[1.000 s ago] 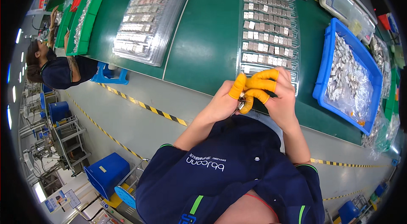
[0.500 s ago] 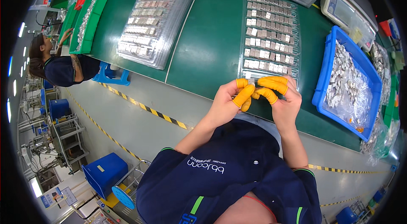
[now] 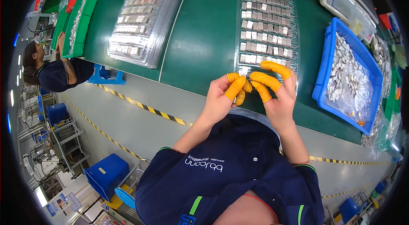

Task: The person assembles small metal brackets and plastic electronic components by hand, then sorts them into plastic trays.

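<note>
Over a green worktop (image 3: 204, 33), the left hand (image 3: 222, 96), in yellow finger covers (image 3: 234, 89), pinches a small metal part (image 3: 242, 74). The right hand (image 3: 277, 95) curls beside it, its grip impossible to tell.

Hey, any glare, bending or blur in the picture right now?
In the head view, edges bend toward a black rim; there too, the stacked clear trays and plastic film in the blue bin glint; the left hand and right hand look fairly sharp.
</note>
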`<action>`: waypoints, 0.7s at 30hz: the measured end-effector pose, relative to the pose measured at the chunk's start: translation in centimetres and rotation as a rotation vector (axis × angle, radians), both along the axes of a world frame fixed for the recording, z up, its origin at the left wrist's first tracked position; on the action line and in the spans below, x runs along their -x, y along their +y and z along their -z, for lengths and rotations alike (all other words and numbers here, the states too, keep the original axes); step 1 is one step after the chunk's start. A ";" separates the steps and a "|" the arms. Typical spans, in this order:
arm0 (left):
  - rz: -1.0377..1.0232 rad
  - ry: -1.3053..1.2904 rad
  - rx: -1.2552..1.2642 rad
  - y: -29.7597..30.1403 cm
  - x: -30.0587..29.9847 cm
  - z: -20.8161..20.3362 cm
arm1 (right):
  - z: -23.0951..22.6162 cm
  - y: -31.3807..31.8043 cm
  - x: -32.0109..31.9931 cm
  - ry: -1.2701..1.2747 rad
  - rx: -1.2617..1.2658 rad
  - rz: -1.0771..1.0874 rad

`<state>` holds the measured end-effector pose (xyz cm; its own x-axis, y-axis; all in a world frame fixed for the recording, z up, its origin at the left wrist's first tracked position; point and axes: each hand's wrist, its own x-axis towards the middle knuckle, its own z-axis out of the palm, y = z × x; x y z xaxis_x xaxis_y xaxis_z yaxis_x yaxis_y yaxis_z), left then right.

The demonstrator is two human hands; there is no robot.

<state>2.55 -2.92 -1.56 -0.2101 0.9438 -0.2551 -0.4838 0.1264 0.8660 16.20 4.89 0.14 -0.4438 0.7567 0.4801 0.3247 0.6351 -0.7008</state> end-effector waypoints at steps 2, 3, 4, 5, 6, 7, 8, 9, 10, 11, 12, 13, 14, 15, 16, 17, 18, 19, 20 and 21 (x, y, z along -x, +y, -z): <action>0.028 -0.031 -0.008 -0.1 -0.1 0.1 | 0.1 0.0 0.0 -0.058 -0.036 -0.052; 0.032 -0.022 0.008 0.0 -0.1 0.1 | 0.1 0.1 0.0 -0.060 -0.035 -0.051; 0.036 -0.013 0.027 -0.1 -0.2 0.1 | 0.2 0.0 0.1 -0.072 -0.049 -0.040; 0.035 -0.015 0.029 -0.1 -0.2 0.0 | 0.4 -0.1 0.1 -0.085 -0.063 -0.030; 0.031 -0.009 0.061 -0.1 -0.1 -0.1 | 0.5 -0.1 0.1 -0.086 -0.061 -0.031; 0.025 -0.003 0.093 -0.1 0.0 -0.1 | 0.7 0.1 0.0 -0.123 -0.090 0.019; 0.023 -0.003 0.094 0.0 0.2 -0.1 | 0.9 0.2 0.0 -0.160 -0.119 0.068; -0.020 0.025 0.075 0.0 0.5 -0.1 | 0.9 0.2 -0.1 -0.161 -0.118 0.066; -0.061 0.052 0.055 0.1 0.8 -0.1 | 0.9 0.2 -0.2 -0.220 -0.136 0.087; -0.061 0.051 0.056 0.1 1.0 -0.1 | 0.9 0.3 -0.3 -0.279 -0.155 0.108; -0.097 0.046 0.054 0.1 1.2 -0.1 | 1.1 0.3 -0.4 -0.281 -0.154 0.108; -0.132 0.042 0.052 0.1 1.4 -0.2 | 1.3 0.2 -0.5 -0.309 -0.175 0.098; -0.122 0.040 0.045 0.0 1.6 -0.2 | 1.5 0.2 -0.5 -0.337 -0.197 0.088; -0.122 0.039 0.046 0.1 1.6 -0.3 | 1.7 0.2 -0.5 -0.338 -0.196 0.088; -0.121 0.037 0.042 0.2 1.6 -0.5 | 1.9 0.2 -0.5 -0.347 -0.188 0.070; -0.119 0.035 0.038 0.2 1.6 -0.6 | 2.0 0.3 -0.5 -0.356 -0.181 0.052; -0.119 0.034 0.038 0.2 1.6 -0.5 | 1.9 0.3 -0.5 -0.357 -0.180 0.052; -0.118 0.020 0.040 0.2 1.6 -0.5 | 1.6 0.3 -0.5 -0.361 -0.180 0.036; -0.116 0.006 0.042 0.2 1.6 -0.5 | 1.3 0.3 -0.4 -0.365 -0.179 0.020; -0.118 0.007 0.042 0.2 1.6 -0.4 | 0.8 0.2 -0.3 -0.365 -0.179 0.019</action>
